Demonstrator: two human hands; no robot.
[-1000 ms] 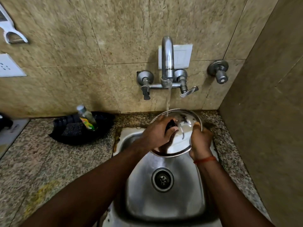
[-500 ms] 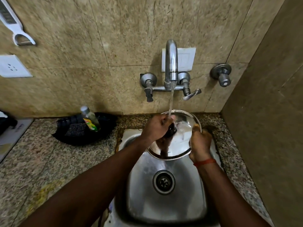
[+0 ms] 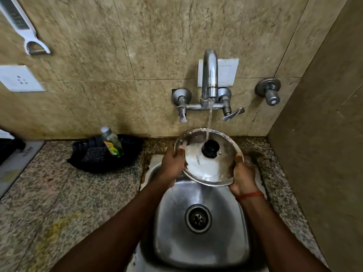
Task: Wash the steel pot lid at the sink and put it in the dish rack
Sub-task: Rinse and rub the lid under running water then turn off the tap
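The round steel pot lid [image 3: 211,168] with a black knob [image 3: 210,148] is held tilted over the steel sink [image 3: 200,238], top side toward me. Water from the tap [image 3: 209,75] runs onto the lid beside the knob. My left hand [image 3: 172,163] grips the lid's left rim, thumb on top. On the right rim, my right hand [image 3: 242,174] holds on with its thumb over the edge. No dish rack is in view.
A black tray [image 3: 104,154] with a scrubber and a dish-soap bottle [image 3: 112,142] sits on the granite counter [image 3: 59,193] left of the sink. A brown side wall [image 3: 324,154] stands close on the right. A white peeler [image 3: 23,30] and a socket [image 3: 19,78] are on the back wall.
My left hand has come off the knob area and moved to the lid's left rim. The lid now faces me with the knob uncovered under the water.
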